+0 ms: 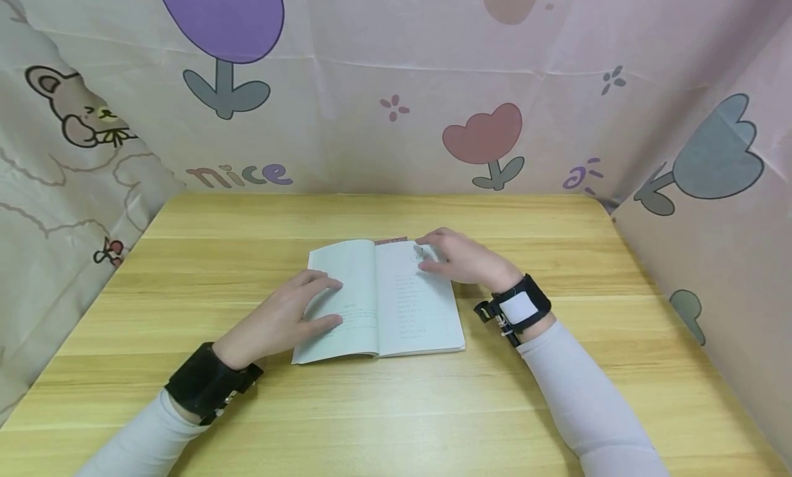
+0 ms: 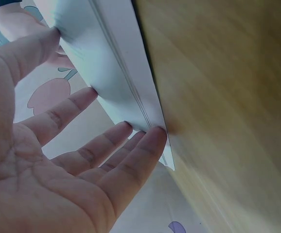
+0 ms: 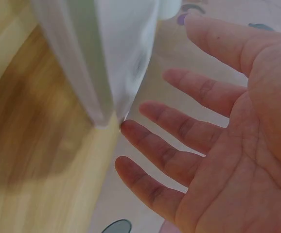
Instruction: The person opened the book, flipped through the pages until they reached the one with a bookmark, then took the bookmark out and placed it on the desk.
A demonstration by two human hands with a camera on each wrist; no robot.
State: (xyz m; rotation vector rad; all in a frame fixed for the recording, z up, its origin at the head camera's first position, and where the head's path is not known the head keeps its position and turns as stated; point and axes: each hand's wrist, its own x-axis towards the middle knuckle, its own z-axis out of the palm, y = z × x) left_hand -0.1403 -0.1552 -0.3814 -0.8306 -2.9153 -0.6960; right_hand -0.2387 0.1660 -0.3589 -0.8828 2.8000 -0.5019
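Observation:
An open book (image 1: 408,326) lies on the wooden table, its two white pages spread and faint print on both. My left hand (image 1: 291,319) rests on the left page; in the left wrist view its fingertips touch the page and the outer edge of the book (image 2: 116,63), fingers spread and nearly straight. At the upper right of the right page is my right hand (image 1: 467,257), thumb and forefinger over the paper. The right wrist view shows the right hand's fingers (image 3: 165,153) extended and apart beside the book's edge (image 3: 101,97).
The light wooden table (image 1: 396,422) stretches around the book on all sides. A cloth curtain (image 1: 346,126) with flowers and a bear hangs behind it and at both sides. Black straps with small cameras sit on both wrists.

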